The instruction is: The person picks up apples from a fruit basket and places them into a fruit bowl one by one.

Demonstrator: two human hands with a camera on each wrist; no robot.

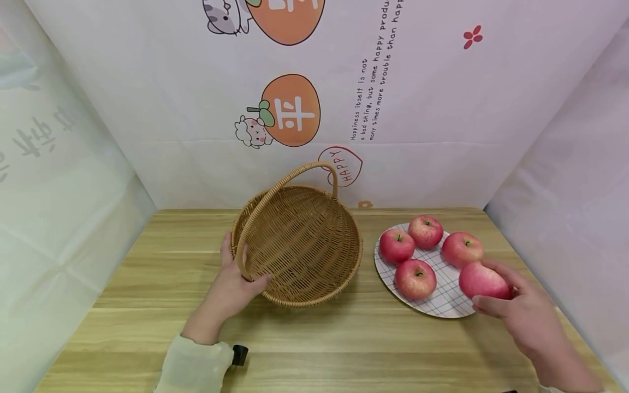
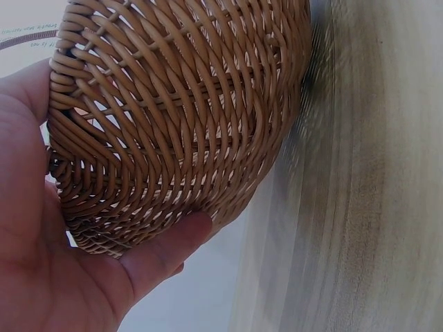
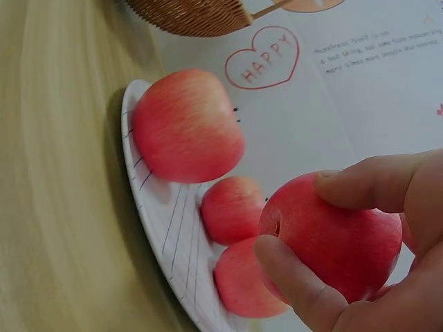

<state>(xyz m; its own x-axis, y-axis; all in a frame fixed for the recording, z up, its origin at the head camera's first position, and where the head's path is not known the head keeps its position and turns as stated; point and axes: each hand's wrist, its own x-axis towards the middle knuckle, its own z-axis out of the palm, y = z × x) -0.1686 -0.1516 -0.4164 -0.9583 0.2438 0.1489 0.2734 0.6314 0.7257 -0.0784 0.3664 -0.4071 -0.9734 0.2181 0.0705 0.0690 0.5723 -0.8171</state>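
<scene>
A round wicker basket (image 1: 307,248) stands tilted toward me, with nothing inside it and its handle arching over the top. My left hand (image 1: 228,295) grips its left rim, thumb over the inner side; in the left wrist view, fingers press the woven outer wall (image 2: 187,117). My right hand (image 1: 533,316) holds a red apple (image 1: 484,281) over the right edge of a white checked plate (image 1: 449,297). In the right wrist view, thumb and fingers surround that apple (image 3: 339,235). Several other apples rest on the plate, one of them (image 1: 415,279) at the front left.
The wooden table (image 1: 314,349) extends in front of the basket and plate. White printed cloth (image 1: 417,164) rises behind them, and pale cloth walls border both sides. A black object (image 1: 239,355) sits at my left cuff.
</scene>
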